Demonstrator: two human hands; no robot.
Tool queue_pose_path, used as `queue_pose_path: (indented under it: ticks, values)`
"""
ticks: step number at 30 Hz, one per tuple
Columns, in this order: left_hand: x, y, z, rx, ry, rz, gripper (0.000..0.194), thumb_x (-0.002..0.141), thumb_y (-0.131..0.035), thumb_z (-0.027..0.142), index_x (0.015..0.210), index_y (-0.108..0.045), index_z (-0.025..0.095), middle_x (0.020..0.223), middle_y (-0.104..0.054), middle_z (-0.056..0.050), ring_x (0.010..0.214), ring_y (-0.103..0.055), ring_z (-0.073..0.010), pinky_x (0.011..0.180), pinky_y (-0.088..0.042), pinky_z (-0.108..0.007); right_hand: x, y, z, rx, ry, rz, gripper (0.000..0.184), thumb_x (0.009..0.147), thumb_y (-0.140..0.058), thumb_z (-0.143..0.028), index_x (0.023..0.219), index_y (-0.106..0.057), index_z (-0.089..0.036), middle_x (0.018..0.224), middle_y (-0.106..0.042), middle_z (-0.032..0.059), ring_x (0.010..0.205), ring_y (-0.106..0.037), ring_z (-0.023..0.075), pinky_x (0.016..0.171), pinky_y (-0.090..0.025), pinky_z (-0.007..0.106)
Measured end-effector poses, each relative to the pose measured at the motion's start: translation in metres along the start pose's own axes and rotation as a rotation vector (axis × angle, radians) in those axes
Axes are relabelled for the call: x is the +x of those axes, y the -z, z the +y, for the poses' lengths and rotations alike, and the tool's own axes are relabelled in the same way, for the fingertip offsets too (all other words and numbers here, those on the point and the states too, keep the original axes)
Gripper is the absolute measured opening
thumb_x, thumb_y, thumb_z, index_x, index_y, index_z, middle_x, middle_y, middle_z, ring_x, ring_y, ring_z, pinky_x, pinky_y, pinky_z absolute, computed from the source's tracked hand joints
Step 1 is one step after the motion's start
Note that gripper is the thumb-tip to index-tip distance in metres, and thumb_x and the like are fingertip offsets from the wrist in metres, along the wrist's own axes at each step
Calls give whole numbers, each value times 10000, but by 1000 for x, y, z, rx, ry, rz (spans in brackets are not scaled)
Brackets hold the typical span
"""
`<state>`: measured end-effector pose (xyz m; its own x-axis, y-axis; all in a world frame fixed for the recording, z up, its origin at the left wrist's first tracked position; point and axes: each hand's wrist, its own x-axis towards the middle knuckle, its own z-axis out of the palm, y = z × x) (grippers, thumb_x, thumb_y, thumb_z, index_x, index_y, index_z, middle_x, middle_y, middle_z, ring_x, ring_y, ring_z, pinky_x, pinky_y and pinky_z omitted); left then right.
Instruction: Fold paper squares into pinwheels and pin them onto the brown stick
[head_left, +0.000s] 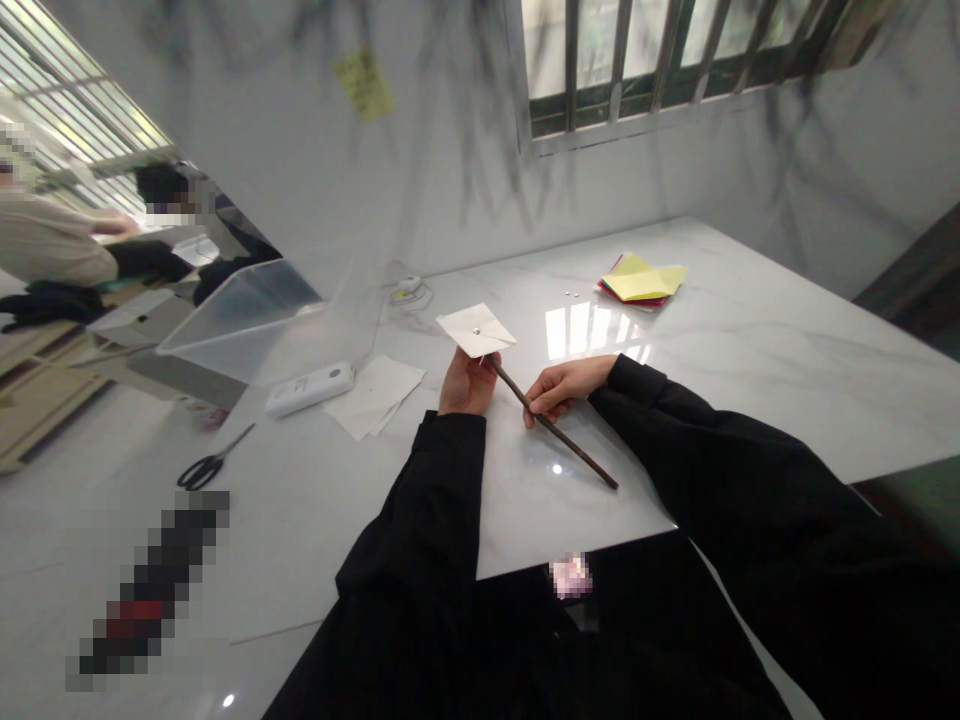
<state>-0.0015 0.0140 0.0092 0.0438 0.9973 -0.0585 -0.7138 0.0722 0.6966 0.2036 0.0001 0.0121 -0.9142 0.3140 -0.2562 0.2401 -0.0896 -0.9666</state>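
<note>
A white paper square [491, 322] with a small shiny pin at its middle sits at the upper end of a thin brown wooden stick [577, 450]. My left hand [466, 385] is closed under the paper, by the top of the stick; the paper hides some of its fingers. Lower down, my right hand [559, 388] pinches the stick around its middle. The stick slants down to the right above the white table, its far end free.
Loose white sheets [379, 393] and a white power strip [311, 389] lie to the left, with black-handled scissors [206, 467] nearer me. Coloured paper [643, 280] is stacked at the back right beside tiny bits. A clear plastic bin [247, 315] stands back left; people sit beyond it.
</note>
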Motion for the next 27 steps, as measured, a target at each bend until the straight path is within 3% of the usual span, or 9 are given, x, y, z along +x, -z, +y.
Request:
queue_pose_path:
  ticks: [5, 10, 18, 27]
  values:
    - [-3, -3, -1, 63, 35, -24, 214, 950, -704, 312, 1136, -733, 210, 944, -766, -34, 782, -691, -114, 725, -552, -206, 10, -4, 4, 361, 124, 372, 312, 889, -779, -400, 1068, -724, -150, 835, -660, 7, 636, -560, 61, 550, -464, 158]
    - [-5, -6, -5, 83, 79, -81, 262, 935, -714, 330, 1161, -727, 196, 995, -770, -53, 899, -720, -151, 783, -569, -223, 22, -8, 3, 706, 233, 580, 265, 926, -756, -389, 968, -663, -144, 835, -659, 24, 683, -618, 86, 636, -566, 176]
    - [-5, -9, -9, 126, 128, -108, 338, 904, -748, 335, 1200, -716, 175, 1034, -778, -68, 979, -734, -193, 857, -582, -266, 27, -11, 3, 825, 326, 634, 183, 928, -756, -273, 1027, -666, -149, 887, -710, 30, 718, -671, 89, 651, -584, 165]
    - [-6, -7, -14, 183, 135, -110, 316, 886, -773, 338, 1151, -724, 173, 911, -763, -43, 785, -709, -149, 704, -547, -240, 27, -8, 5, 794, 325, 686, 159, 918, -724, -138, 1071, -695, -171, 983, -752, 48, 736, -686, 77, 682, -594, 149]
